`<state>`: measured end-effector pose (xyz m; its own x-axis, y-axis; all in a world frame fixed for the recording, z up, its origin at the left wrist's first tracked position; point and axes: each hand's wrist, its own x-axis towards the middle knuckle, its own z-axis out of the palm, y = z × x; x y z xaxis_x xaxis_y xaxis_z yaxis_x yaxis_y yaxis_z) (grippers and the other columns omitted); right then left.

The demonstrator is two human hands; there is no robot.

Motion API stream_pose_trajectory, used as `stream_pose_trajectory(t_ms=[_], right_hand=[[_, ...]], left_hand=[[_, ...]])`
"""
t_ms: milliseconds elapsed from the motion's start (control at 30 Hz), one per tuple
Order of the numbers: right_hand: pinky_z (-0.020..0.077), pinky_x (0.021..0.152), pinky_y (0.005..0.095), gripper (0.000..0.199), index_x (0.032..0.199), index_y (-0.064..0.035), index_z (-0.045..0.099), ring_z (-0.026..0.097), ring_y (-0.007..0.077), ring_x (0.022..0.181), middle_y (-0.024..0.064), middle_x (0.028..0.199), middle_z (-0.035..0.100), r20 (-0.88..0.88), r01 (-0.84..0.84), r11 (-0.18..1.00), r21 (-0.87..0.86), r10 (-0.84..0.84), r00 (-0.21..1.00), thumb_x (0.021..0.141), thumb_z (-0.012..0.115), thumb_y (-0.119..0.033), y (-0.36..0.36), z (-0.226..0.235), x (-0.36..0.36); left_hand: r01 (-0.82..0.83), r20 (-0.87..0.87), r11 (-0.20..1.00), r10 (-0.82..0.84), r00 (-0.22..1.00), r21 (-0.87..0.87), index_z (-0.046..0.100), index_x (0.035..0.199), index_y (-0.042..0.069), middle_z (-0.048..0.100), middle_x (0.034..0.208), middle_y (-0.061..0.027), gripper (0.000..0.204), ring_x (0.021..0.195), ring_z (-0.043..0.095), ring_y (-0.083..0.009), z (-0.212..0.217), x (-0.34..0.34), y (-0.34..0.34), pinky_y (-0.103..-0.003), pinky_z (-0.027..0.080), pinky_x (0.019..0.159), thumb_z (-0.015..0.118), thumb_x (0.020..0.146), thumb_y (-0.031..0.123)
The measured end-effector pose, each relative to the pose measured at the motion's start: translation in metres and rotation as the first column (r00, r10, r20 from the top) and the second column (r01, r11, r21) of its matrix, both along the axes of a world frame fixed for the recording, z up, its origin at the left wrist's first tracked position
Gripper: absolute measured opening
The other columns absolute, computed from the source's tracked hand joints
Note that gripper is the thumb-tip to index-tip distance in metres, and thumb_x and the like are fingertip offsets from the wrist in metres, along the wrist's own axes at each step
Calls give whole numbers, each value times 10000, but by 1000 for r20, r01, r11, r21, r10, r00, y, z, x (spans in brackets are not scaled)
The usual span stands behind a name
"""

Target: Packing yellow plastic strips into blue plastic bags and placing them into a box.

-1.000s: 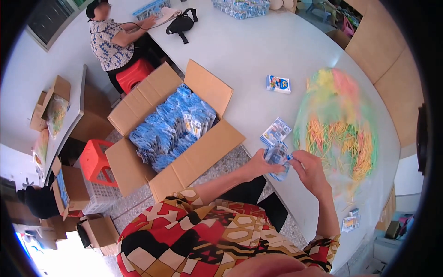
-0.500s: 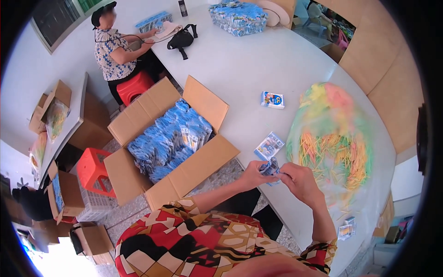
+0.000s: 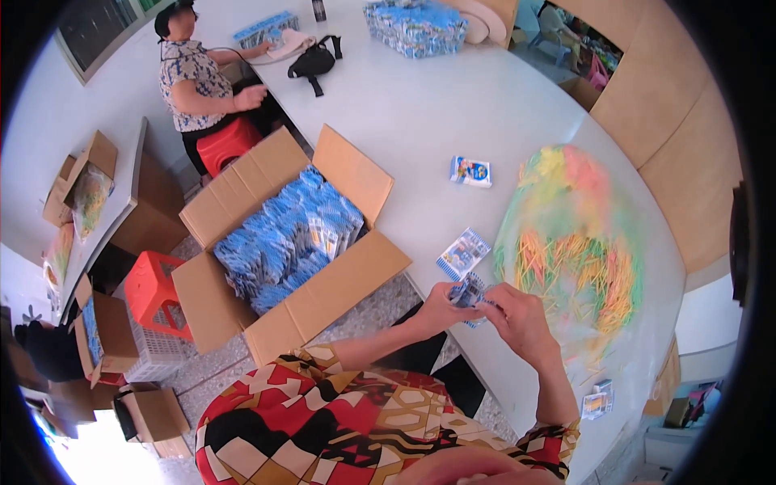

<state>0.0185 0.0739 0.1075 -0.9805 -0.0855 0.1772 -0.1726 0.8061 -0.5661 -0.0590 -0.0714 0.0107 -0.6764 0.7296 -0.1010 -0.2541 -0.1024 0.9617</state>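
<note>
Over the table's near edge, my left hand [image 3: 439, 312] is closed around the side of a small blue-and-white packet [image 3: 466, 293]. My right hand [image 3: 521, 321] pinches the same packet at its other side, so both hands hold it. Its mouth appears parted, but what is inside cannot be made out. Just beyond lies a flat blue-and-white packet [image 3: 464, 254], and farther off a similar pack [image 3: 471, 171]. To the right of my hands, a clear plastic bag [image 3: 505, 242] is spread on the table with many thin yellow, orange, pink and green sticks [image 3: 617, 284].
Left of the table stands an open carton [image 3: 327, 295] full of blue packets [image 3: 283, 234]. A co-worker [image 3: 194, 85] sits at the far left by a black pouch [image 3: 314, 61]. A basket of packets [image 3: 416, 31] is at the back; small packs [image 3: 598, 400] lie near right.
The view has shifted slightly. The co-worker's nearer hand has drawn back from the cloth on the table. My two hands stay on the packet, its mouth looking a little wider.
</note>
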Motion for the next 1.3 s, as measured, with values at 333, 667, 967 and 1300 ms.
stream_pose_trajectory(t_ms=[333,667,967,1300], right_hand=[[454,544,363,79,817,-73,575,577,279,639,75,743,556,-61,71,997,29,-69,996,800,629,-126,-2,-6,2],[454,548,373,121,811,-59,566,576,297,632,89,745,559,-14,71,997,-6,-71,997,795,643,-151,-9,2,29],[437,538,355,109,793,-30,582,572,293,601,115,720,571,-71,97,995,-4,-97,993,757,668,-87,-13,9,30],[441,542,365,118,807,-20,570,578,323,626,134,736,580,-29,62,998,15,-62,998,753,663,-69,-9,10,25]], left_hand=[[50,47,997,-53,998,58,648,879,-1,649,809,-16,160,757,568,-48,0,0,5,-216,463,671,718,740,37],[69,22,993,-71,997,96,644,917,10,644,844,-5,196,770,561,-46,-7,20,2,-222,469,685,719,739,50],[80,-21,994,-79,997,78,643,911,10,637,831,6,217,757,550,-48,-8,17,1,-225,456,682,734,724,71],[68,26,992,-71,997,110,643,921,21,635,841,6,223,775,551,-50,-3,15,3,-221,450,703,735,726,76]])
